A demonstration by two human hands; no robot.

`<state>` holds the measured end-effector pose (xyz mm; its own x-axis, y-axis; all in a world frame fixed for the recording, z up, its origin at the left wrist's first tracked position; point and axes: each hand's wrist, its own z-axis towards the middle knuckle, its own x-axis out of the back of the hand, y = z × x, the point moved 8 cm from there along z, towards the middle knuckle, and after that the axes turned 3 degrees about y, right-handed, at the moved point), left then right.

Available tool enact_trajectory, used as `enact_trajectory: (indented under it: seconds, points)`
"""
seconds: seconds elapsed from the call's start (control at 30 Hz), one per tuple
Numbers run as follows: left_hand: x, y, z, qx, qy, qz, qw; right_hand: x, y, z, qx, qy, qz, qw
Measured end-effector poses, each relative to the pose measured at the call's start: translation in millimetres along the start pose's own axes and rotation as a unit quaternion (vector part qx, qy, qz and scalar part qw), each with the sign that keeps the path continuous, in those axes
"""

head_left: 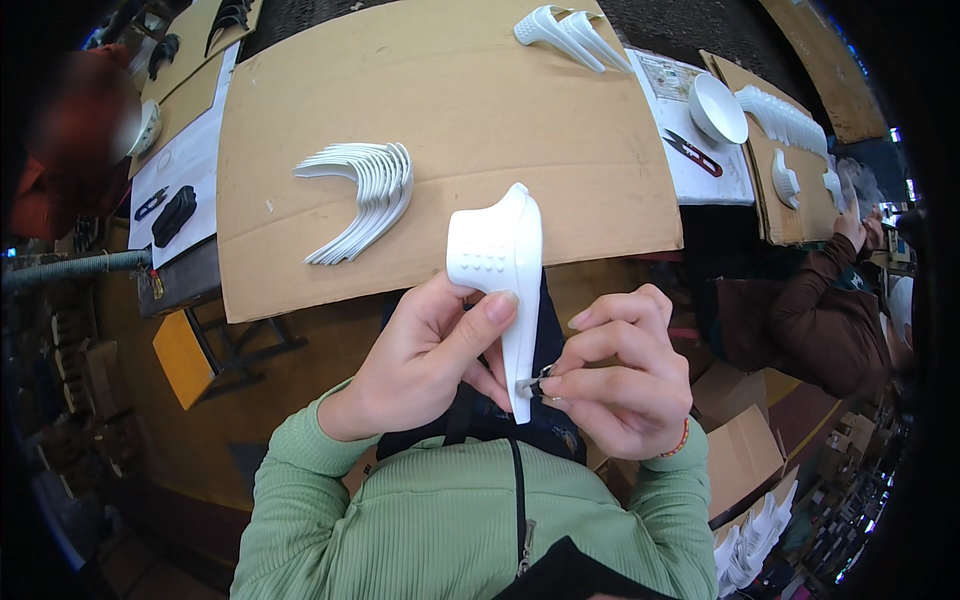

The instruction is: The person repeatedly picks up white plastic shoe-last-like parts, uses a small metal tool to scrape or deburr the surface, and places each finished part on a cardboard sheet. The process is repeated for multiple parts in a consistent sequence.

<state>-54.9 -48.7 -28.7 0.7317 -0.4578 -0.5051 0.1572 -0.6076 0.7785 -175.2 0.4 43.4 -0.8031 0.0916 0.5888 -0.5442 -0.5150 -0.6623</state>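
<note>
My left hand (425,350) grips a white moulded plastic piece (523,270) above my lap, thumb on its front. The piece has a wide upper end with rows of raised dots and narrows to a tip pointing down. At that narrow end, my right hand (625,375) pinches a small dark metal tool (533,386) against the piece's edge. Fingers hide most of the tool, so its kind is unclear. Beyond my left hand, a nested row of similar curved white pieces (375,195) lies on a cardboard sheet (470,110).
More white pieces (570,38) lie at the cardboard's far edge. A white bowl (718,109) and red-handled snips (692,153) sit to the right. At left are a black object (175,216) and a wooden stool (184,358). Another person (800,320) works at right.
</note>
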Motion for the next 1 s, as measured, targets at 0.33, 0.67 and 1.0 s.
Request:
enact_trajectory:
  seconds: [0.33, 0.67, 1.0]
  points:
    - [7.6, 0.6, 4.1, -0.030, 0.003, -0.056, 0.998, -5.0, 2.3, -2.9, 0.004, -0.022, 0.175, 0.984]
    - [-10.2, -11.6, 3.4, -0.016, -0.152, -0.148, 0.977, 17.7, 57.7, -8.8, -0.101, 0.340, 0.250, 0.901]
    - [-8.9, -2.1, 12.8, -0.060, -0.111, -0.179, 0.976, 12.9, -0.3, 9.0, 0.104, 0.145, 0.116, 0.977]
